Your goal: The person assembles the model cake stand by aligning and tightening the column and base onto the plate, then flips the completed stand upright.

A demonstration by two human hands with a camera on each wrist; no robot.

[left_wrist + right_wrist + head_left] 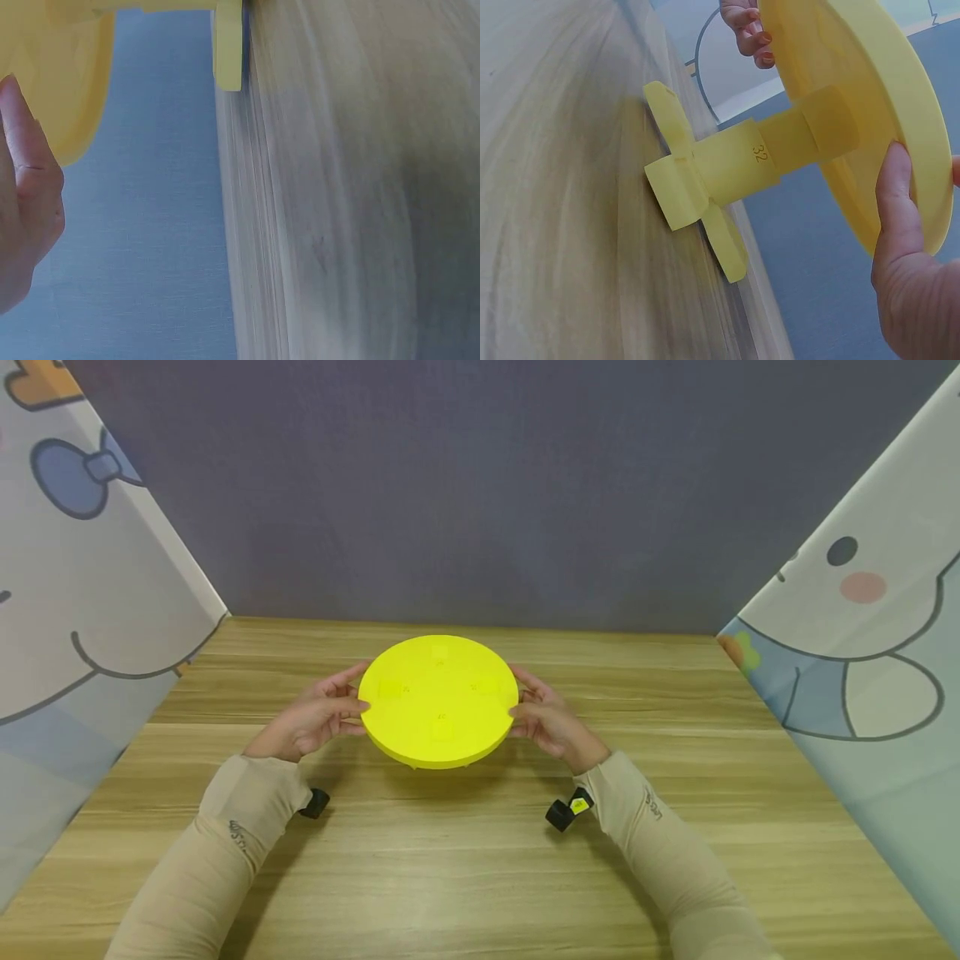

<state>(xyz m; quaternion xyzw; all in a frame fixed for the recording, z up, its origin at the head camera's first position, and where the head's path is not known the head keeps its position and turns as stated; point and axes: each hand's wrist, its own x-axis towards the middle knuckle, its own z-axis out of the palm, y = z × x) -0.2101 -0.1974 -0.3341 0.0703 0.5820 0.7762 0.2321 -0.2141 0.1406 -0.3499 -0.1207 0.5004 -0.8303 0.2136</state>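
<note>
A yellow round pedestal table [438, 702], toy-sized, stands upright between my hands, with its flat disc top facing up. My left hand [318, 718] grips the disc's left rim, thumb on top and fingers below. On the opposite rim my right hand [551, 714] holds on in the same way. Below the disc, the right wrist view shows a stepped column [735, 161] marked 32 and splayed feet [676, 191]. Those feet are close to the wood surface; whether they touch it I cannot tell. Part of one foot [229, 49] appears in the left wrist view.
A wood-grain tabletop [420, 877] lies under everything. Behind it rises a dark grey panel [465, 493]. Cartoon-printed panels flank it at the left [112, 585] and right [885, 610]. Small black devices [315, 803] sit at both wrists.
</note>
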